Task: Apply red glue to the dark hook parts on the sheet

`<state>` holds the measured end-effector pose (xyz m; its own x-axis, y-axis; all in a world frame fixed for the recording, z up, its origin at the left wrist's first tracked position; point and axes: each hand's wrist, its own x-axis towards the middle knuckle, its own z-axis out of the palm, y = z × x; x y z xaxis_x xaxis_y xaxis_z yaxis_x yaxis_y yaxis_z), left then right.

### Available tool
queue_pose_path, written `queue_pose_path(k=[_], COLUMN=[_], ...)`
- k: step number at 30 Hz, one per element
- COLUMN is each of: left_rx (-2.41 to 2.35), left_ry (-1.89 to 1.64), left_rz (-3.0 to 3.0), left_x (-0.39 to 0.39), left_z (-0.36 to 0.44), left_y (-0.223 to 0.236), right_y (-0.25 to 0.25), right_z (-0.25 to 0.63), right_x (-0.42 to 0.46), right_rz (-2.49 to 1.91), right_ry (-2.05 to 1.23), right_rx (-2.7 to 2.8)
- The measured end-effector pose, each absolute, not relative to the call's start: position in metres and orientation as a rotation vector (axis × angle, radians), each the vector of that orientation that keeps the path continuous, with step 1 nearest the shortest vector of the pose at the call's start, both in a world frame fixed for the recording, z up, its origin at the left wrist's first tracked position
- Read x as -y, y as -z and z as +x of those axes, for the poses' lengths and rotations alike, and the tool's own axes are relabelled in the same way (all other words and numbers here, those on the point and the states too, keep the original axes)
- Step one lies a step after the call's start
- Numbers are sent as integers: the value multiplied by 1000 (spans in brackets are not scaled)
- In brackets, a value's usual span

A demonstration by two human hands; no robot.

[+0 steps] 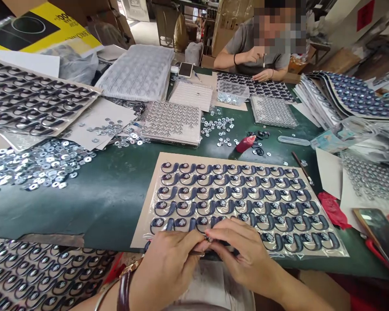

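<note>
My left hand [170, 261] and my right hand [243, 248] meet at the near edge of a cardboard sheet [145, 211]. Their fingertips pinch together around a small dark and silver piece [208, 238], mostly hidden by the fingers. A thin flat edge shows under my left fingers; I cannot make out what it is. The sheet carries rows of dark hook-shaped pieces [225, 206], like ear-hook earphone shells, each with a silver round part, on clear film. My hands cover part of the nearest row.
Loose metal washers [48, 162] lie in a heap at left. Beyond the sheet stand a small red bottle [245, 144] and a stack of trays [171, 123]. A thin brush-like stick [302, 167] and red cloth [333, 210] lie at right. Across the table sits another person [246, 47].
</note>
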<state>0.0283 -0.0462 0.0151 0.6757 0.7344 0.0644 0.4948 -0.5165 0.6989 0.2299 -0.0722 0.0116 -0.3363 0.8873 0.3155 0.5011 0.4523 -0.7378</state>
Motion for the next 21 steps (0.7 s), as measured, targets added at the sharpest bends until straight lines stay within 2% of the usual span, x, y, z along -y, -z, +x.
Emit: queue_pose_path(k=[12, 21], left_rx=[-770, -842], left_ry=[-415, -383], left_rz=[2284, 2475], left_x=[49, 52], left_z=[33, 28], left_y=[-21, -13], right_y=[-6, 12], right_z=[241, 288], right_x=[84, 94], right_rz=[-1185, -1535], right_ry=[-874, -977], right_rx=[2042, 2073])
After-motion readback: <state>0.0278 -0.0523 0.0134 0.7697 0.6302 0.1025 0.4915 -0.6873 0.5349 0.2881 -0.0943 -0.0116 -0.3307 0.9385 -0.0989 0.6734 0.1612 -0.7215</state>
